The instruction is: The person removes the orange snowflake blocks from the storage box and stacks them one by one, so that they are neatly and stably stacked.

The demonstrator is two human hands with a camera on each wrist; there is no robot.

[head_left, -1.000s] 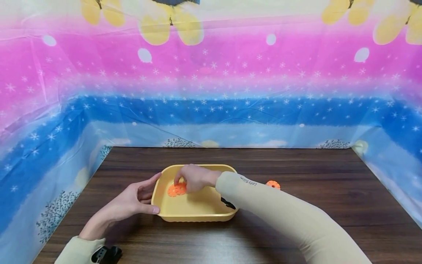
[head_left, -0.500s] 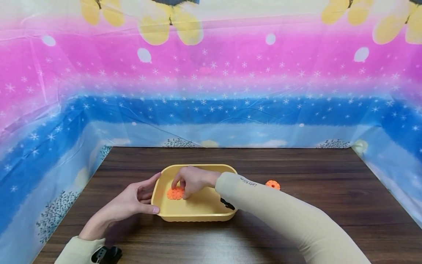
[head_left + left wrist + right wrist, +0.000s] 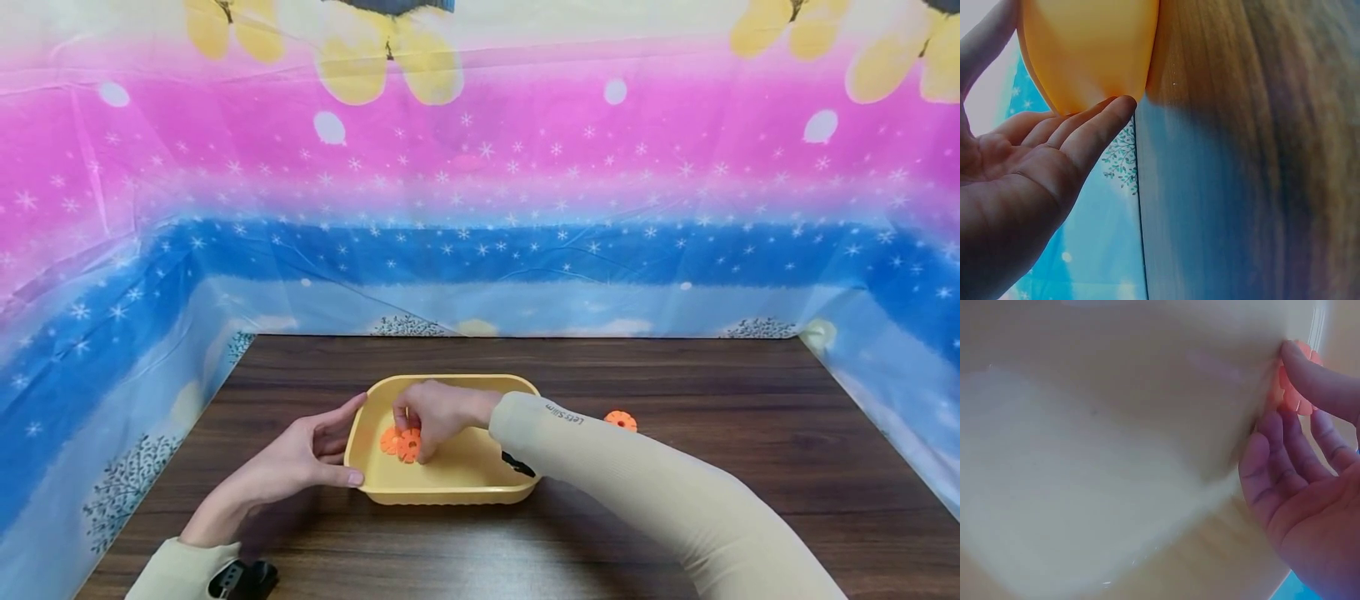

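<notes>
A yellow rectangular plastic tub [image 3: 450, 490] stands on the table. At its left end rests my left hand [image 3: 307, 454], thumb on the near corner and index fingertip by the far corner. The left wrist view has the fingers [image 3: 1094, 128] extended along the tub's outer wall. Inside the tub, my right hand [image 3: 446, 408] pinches an orange notched disc [image 3: 408, 447] between thumb and fingers, tipped up on edge. A second orange disc [image 3: 388, 440] is just left of it, partly covered. In the right wrist view, the thumb overlaps the orange plastic [image 3: 1292, 400].
Another orange notched disc [image 3: 621, 420] lies on the dark wooden table [image 3: 675, 375] right of the tub, partly behind the right sleeve [image 3: 637, 467]. A patterned cloth [image 3: 480, 250] hangs around the back and sides of the table.
The right hand has shifted slightly nearer within the tub, and the disc in its fingers has turned from lying flatter to standing more on edge. The left hand and tub have stayed put.
</notes>
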